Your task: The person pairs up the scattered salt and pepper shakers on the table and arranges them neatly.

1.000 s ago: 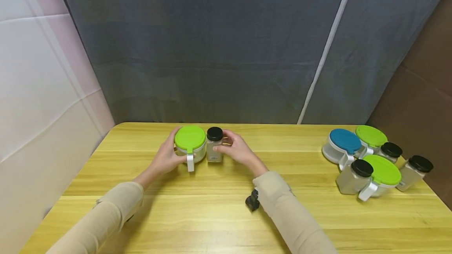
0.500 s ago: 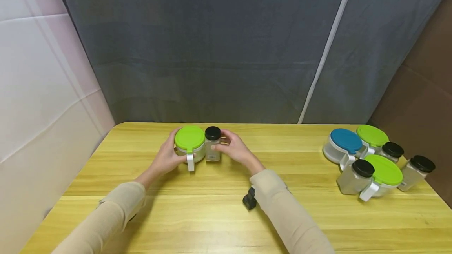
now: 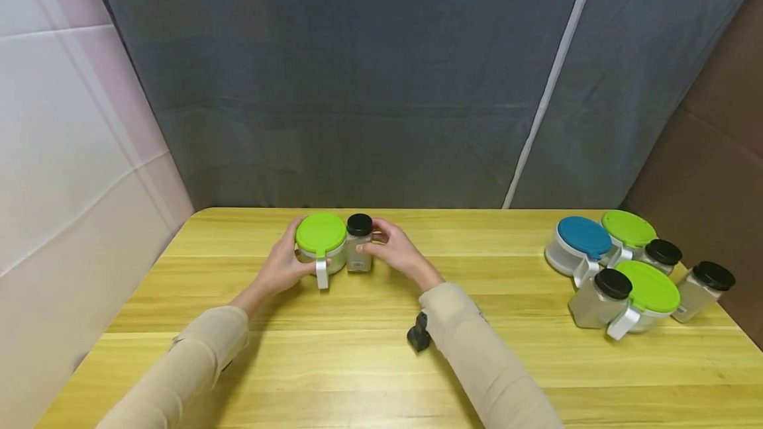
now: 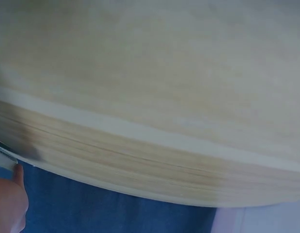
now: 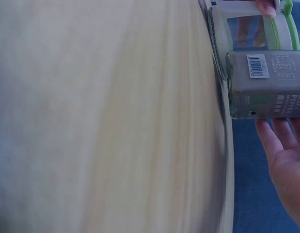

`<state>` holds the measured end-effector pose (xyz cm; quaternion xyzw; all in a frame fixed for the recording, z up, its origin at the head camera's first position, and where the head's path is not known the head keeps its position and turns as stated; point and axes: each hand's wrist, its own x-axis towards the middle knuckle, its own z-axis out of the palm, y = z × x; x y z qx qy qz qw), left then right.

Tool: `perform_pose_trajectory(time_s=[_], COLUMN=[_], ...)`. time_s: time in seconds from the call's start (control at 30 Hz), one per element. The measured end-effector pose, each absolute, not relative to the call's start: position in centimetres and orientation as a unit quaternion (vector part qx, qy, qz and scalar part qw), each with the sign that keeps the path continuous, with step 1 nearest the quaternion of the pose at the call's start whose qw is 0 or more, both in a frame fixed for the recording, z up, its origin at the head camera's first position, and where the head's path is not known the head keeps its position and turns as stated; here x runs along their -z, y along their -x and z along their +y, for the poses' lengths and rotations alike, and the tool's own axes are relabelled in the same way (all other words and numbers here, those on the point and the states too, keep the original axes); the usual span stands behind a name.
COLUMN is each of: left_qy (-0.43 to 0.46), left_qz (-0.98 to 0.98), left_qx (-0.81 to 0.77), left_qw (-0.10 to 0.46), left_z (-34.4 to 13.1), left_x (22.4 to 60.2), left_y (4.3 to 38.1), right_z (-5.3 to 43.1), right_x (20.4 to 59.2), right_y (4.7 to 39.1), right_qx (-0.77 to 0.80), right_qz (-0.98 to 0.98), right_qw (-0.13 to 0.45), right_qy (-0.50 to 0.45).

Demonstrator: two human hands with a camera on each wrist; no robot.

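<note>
Left hand (image 3: pixel 279 265): grip curled round green-lidded jar (image 3: pixel 321 233). Right hand (image 3: pixel 403 254): grip partly closed, holding black-capped bottle (image 3: pixel 359 259). Jar and bottle upright, side by side, near counter's (image 3: pixel 334 356) far edge.

Loads of room across the table (image 3: pixel 495 247) between the right hand (image 3: pixel 401 251) and the blue-lidded jar (image 3: pixel 583 238), then clustered jars (image 3: pixel 650 288) block you. The held jar (image 3: pixel 322 236) and bottle (image 3: pixel 355 241) leave basically no gap.
</note>
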<state>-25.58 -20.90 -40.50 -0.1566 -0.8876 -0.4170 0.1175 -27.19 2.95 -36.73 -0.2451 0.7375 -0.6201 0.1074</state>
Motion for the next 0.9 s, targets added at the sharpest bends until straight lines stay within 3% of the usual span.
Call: perform_pose_trajectory(time_s=[0.5, 0.9], left_qy=[0.152, 0.143], left_qz=[-0.886, -0.890], left_qx=[0.424, 0.422], left_qw=[0.110, 0.096], left_z=[-20.9, -21.2], left_x=[40.5, 40.4], left_y=[25.6, 25.9], right_z=[2.6, 2.6], right_x=[39.7, 37.9], right_y=[29.6, 28.4], right_qx=[0.624, 0.626], right_qz=[0.738, 0.730], right_qw=[0.101, 0.127], right_qy=[0.236, 0.243])
